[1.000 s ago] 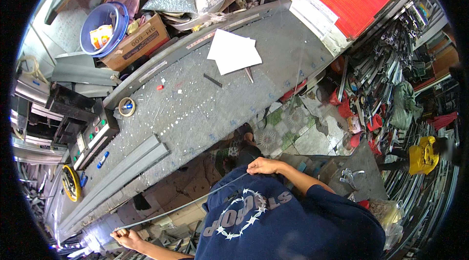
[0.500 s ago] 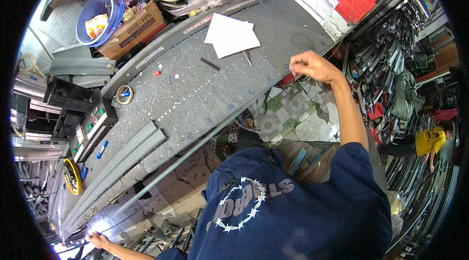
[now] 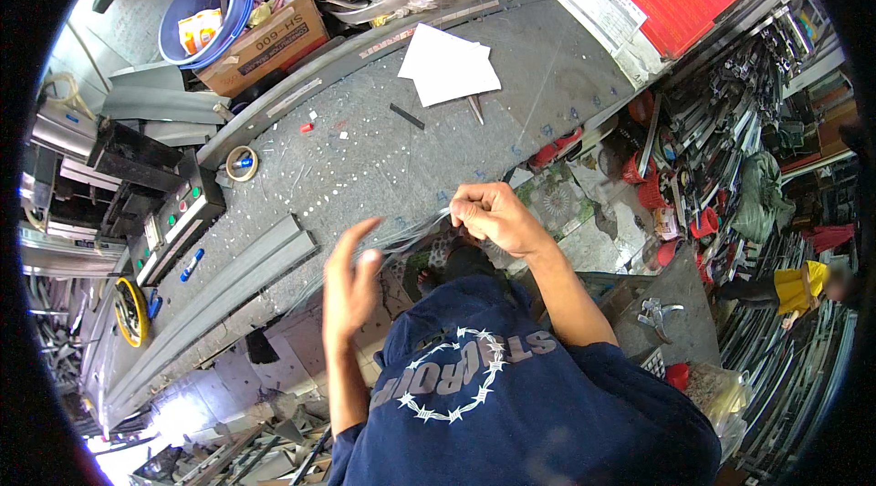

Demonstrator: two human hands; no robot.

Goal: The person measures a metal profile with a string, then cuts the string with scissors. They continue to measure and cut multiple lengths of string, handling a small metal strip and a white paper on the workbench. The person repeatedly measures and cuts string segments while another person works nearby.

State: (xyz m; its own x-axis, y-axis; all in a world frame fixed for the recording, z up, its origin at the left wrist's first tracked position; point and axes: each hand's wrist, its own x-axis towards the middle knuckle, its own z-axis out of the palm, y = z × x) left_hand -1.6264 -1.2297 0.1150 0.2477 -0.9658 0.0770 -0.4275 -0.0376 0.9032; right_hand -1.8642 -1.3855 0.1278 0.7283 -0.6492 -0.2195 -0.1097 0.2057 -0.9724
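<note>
In front of my chest, my right hand (image 3: 497, 219) is closed, thumb and fingertips pinching the end of some thin, clear-looking strands (image 3: 415, 232). The strands run left from that pinch along the near bench edge toward my left hand (image 3: 349, 290). That hand is raised, somewhat blurred, with thumb and fingers apart, and the strands seem to pass behind it. Whether they touch it I cannot tell. A grey metal profile (image 3: 233, 281) lies lengthwise on the grey workbench (image 3: 365, 148), left of my left hand.
White paper sheets (image 3: 452, 66), a black strip (image 3: 407, 116), a tape roll (image 3: 242, 163) and a blue marker (image 3: 192, 265) lie on the bench. A blue basin (image 3: 203, 16) and cardboard box (image 3: 265, 46) stand behind. At right are stacked metal profiles (image 3: 766, 349) and another person in yellow (image 3: 792, 290).
My left hand has come in from the far lower left to near my chest and opened. My right hand has moved down and left. The long strand now appears as several loose strands.
</note>
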